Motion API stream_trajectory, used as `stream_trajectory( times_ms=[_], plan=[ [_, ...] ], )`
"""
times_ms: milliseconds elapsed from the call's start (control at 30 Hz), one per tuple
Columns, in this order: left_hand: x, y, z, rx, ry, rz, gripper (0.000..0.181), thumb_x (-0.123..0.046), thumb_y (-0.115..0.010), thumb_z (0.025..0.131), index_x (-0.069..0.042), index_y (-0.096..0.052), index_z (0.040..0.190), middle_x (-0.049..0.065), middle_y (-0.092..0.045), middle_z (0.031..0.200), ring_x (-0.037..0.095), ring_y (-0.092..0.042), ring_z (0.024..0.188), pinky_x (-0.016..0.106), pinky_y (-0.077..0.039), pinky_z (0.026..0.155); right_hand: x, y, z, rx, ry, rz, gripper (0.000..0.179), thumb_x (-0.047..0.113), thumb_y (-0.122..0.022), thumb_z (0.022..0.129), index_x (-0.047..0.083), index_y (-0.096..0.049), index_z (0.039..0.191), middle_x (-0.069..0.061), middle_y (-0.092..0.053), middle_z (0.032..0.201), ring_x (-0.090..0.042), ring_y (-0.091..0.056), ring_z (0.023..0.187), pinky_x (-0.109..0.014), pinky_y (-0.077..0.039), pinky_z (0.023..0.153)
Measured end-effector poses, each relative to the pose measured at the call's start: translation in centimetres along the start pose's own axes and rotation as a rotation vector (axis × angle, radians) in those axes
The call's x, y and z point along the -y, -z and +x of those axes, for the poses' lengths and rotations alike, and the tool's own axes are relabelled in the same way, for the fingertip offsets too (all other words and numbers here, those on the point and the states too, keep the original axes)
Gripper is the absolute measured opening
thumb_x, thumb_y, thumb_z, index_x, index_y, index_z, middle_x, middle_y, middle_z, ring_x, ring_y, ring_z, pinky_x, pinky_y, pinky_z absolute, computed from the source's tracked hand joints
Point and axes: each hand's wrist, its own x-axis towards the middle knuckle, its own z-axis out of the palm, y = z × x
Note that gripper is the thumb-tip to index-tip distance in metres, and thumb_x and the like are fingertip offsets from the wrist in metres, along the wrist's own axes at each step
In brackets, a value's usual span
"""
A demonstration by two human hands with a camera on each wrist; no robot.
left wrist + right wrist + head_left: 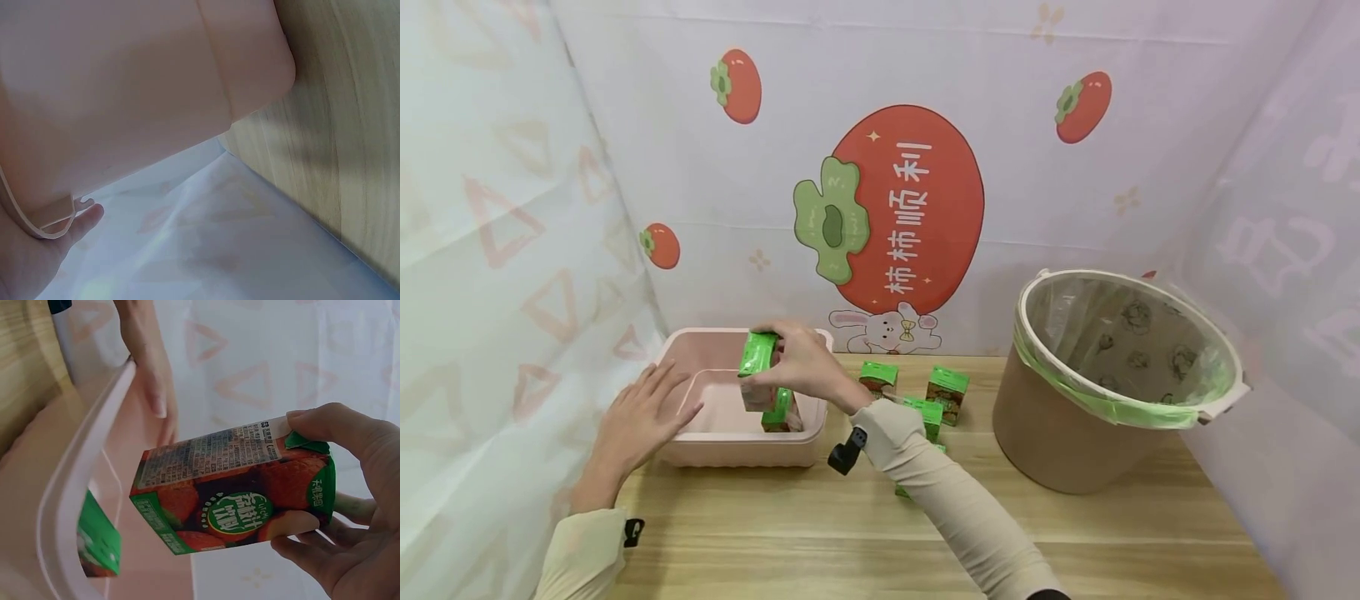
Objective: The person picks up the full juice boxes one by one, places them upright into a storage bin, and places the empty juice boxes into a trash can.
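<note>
My right hand [801, 360] pinches a green-topped juice box [757, 360] above a pink plastic basin [706, 450]. The right wrist view shows that juice box [228, 494] tilted, with red fruit printed on it and the thumb and fingers near one end. Inside the basin lies another juice box [781, 412], partly hidden. My left hand [642, 417] rests on the basin's left rim with its fingers extended; in the left wrist view part of the left hand [31, 262] shows beside the rim.
Several more juice boxes [947, 393] stand on the wooden table [820, 533] right of the basin, some hidden behind my right sleeve. A large brown bucket [1060, 442] with a plastic liner stands at the right. Printed cloth walls [760, 183] enclose the table.
</note>
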Motion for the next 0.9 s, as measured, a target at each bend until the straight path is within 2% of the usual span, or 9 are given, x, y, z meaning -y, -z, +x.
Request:
stream_trajectory(
  times_ms=[200,500,767,900],
  plan=[
    [-0.2,0.0,0.0,0.01,-0.004,-0.006,0.062,-0.051,-0.063,0.102,-0.009,-0.055,0.147,0.024,-0.041,0.163,0.051,-0.033,0.151,0.074,-0.03,0.112,-0.3,-2.1,0.9,0.015,-0.003,-0.029,0.068,0.016,-0.095,0.078,0.003,-0.065,0.137,-0.008,-0.066,0.12,-0.01,-0.059,0.096,-0.011,-0.051,0.077],
    [-0.2,0.0,0.0,0.009,-0.008,-0.002,0.062,-0.05,-0.063,0.102,-0.009,-0.055,0.148,0.025,-0.041,0.162,0.053,-0.033,0.149,0.074,-0.03,0.111,-1.3,-4.8,1.6,0.041,-0.008,-0.079,0.068,0.018,-0.096,0.077,0.005,-0.065,0.136,-0.007,-0.068,0.125,-0.003,-0.056,0.098,-0.009,-0.048,0.081],
    [-0.1,-0.1,0.0,0.005,-0.014,0.0,0.062,-0.05,-0.063,0.102,-0.009,-0.055,0.148,0.025,-0.042,0.162,0.052,-0.033,0.149,0.073,-0.031,0.111,-2.3,-6.3,1.6,0.052,-0.078,-0.015,0.069,0.012,-0.097,0.076,0.004,-0.064,0.137,-0.003,-0.065,0.121,-0.003,-0.054,0.097,-0.01,-0.051,0.079],
    [-0.1,0.1,-0.1,0.003,-0.016,0.002,0.062,-0.05,-0.063,0.102,-0.008,-0.055,0.148,0.026,-0.042,0.161,0.052,-0.033,0.15,0.074,-0.031,0.111,-2.8,-7.0,1.7,0.059,-0.085,-0.031,0.069,0.015,-0.097,0.077,0.005,-0.065,0.137,-0.002,-0.065,0.12,-0.003,-0.054,0.098,-0.011,-0.049,0.08]
  ],
)
